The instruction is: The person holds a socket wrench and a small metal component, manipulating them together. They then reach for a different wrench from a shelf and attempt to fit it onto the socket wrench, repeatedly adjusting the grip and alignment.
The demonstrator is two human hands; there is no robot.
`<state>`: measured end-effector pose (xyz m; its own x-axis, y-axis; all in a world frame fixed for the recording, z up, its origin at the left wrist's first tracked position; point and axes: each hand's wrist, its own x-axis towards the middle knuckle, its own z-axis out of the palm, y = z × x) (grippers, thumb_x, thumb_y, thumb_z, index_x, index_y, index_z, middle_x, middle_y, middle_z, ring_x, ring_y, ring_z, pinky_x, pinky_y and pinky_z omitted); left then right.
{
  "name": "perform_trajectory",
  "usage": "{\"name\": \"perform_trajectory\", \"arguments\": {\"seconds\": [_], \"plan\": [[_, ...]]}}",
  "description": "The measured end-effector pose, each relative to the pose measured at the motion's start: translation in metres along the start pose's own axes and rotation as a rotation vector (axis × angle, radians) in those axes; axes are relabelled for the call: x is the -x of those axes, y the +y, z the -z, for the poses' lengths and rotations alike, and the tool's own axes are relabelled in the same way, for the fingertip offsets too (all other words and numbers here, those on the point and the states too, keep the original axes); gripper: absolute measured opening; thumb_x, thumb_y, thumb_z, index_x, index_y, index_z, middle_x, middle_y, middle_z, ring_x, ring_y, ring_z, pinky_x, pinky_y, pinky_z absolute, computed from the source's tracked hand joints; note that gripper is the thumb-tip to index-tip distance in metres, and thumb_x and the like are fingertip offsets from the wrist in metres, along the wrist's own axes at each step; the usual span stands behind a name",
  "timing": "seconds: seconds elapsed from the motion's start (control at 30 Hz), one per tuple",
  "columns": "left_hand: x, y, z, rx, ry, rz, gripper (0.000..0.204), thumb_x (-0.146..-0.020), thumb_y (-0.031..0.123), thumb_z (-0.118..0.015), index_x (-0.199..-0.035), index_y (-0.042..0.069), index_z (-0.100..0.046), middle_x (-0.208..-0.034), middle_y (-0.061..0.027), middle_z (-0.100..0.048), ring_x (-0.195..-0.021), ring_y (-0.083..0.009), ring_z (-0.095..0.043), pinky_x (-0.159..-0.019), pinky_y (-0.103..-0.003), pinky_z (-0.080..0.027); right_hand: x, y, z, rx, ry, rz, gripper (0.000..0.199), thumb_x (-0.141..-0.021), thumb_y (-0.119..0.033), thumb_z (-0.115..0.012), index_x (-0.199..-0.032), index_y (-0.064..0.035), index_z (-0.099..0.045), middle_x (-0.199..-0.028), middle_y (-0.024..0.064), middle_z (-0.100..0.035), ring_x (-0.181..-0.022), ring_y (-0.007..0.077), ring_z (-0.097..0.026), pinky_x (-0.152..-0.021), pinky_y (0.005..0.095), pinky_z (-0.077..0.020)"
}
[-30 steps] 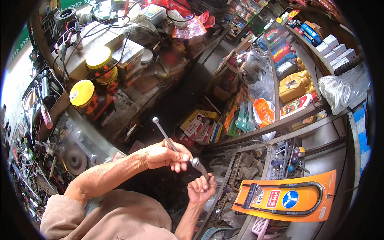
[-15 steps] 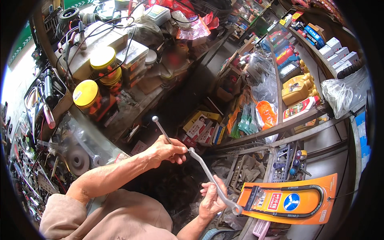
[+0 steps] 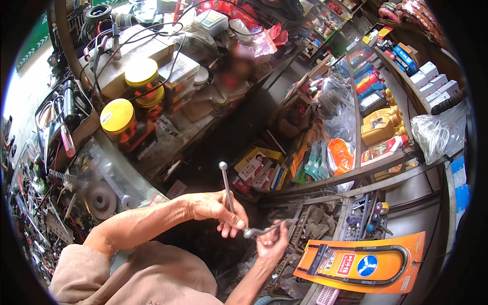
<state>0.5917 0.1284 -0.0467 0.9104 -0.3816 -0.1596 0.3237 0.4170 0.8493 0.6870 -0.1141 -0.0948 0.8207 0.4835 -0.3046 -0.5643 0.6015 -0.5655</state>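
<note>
My left hand (image 3: 227,214) is closed around a slim metal rod (image 3: 225,179), whose small round ball end points up and away. In my right hand (image 3: 272,246), thumb and fingers pinch a bent grey metal lever (image 3: 264,231), now seen foreshortened. The lever's near end meets the lower end of the rod just below my left fingers; whether the two are joined I cannot tell. Right of my right hand is an orange packaged U-shaped lock (image 3: 358,263) with a black shackle.
Yellow-lidded tubs (image 3: 118,117) stand on the cluttered bench at left, near a metal box (image 3: 127,56) with cables. Shelves at right carry yellow oil jugs (image 3: 380,124) and small white boxes (image 3: 427,76). Cartons (image 3: 256,168) lie low ahead, and a blue tool rack (image 3: 358,216) sits beyond the lock.
My left hand has moved right and down with the rod, which stands more upright. My right hand has risen, swinging the lever from a long slant to a foreshortened angle. The view has shifted slightly.
</note>
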Motion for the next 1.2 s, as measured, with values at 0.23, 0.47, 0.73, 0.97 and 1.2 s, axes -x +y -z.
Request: {"name": "perform_trajectory", "arguments": {"seconds": [0.23, 0.47, 0.73, 0.97, 1.2], "plan": [[-0.005, 0.000, 0.001, 0.089, 0.222, -0.028, 0.027, -0.084, 0.023, -0.072, -0.096, -0.001, -0.070, -0.073, -0.0103, -0.069, -0.057, -0.0140, -0.065, -0.051, -0.024, -0.050, -0.002, 0.054, 0.023, -0.547, -0.064, -0.248, 0.023, -0.096, -0.020, -0.052, -0.096, 0.0010, -0.062, -0.057, -0.0011, -0.047, -0.043, 0.0082, -0.037, -0.043, 0.0229, -0.0319], [-0.007, 0.003, 0.000, -0.007, 0.193, 0.014, 0.026, -0.083, 0.022, -0.072, -0.094, -0.001, -0.071, -0.071, -0.0110, -0.068, -0.057, -0.0159, -0.066, -0.051, -0.025, -0.050, -0.016, 0.033, 0.020, -0.396, -0.036, -0.234, 0.025, -0.096, -0.022, -0.053, -0.094, 0.0019, -0.061, -0.052, -0.0050, -0.042, -0.039, 0.0052, -0.033, -0.039, 0.0219, -0.0294], [-0.016, -0.012, -0.003, -0.167, 0.258, 0.163, 0.014, -0.086, 0.011, -0.064, -0.087, -0.003, -0.067, -0.069, -0.0091, -0.067, -0.058, -0.0142, -0.066, -0.052, -0.023, -0.051, -0.017, -0.030, -0.047, 0.475, 0.153, 0.239, 0.028, -0.091, -0.029, -0.063, -0.082, -0.0033, -0.060, -0.046, -0.0035, -0.043, -0.034, 0.0051, -0.035, -0.034, 0.0189, -0.0270], [-0.018, -0.008, 0.004, -0.027, 0.728, 0.118, 0.014, -0.087, 0.010, -0.063, -0.090, -0.003, -0.068, -0.070, -0.0105, -0.068, -0.058, -0.0159, -0.067, -0.049, -0.024, -0.049, 0.032, -0.003, -0.095, 1.065, 0.113, 0.602, 0.027, -0.096, -0.022, -0.055, -0.102, 0.0030, -0.064, -0.062, 0.0046, -0.059, -0.048, 0.0074, -0.051, -0.044, 0.0188, -0.0399], [-0.016, -0.011, 0.021, 0.485, 0.736, -0.091, 0.016, -0.090, 0.014, -0.063, -0.096, 0.000, -0.065, -0.073, -0.0082, -0.068, -0.059, -0.0104, -0.063, -0.051, -0.021, -0.046, 0.043, 0.059, -0.051, -0.057, 0.126, 0.145, 0.040, -0.097, -0.040, -0.050, -0.113, -0.0043, -0.059, -0.083, 0.0078, -0.062, -0.060, 0.0141, -0.054, -0.045, 0.0259, -0.0447]]}}
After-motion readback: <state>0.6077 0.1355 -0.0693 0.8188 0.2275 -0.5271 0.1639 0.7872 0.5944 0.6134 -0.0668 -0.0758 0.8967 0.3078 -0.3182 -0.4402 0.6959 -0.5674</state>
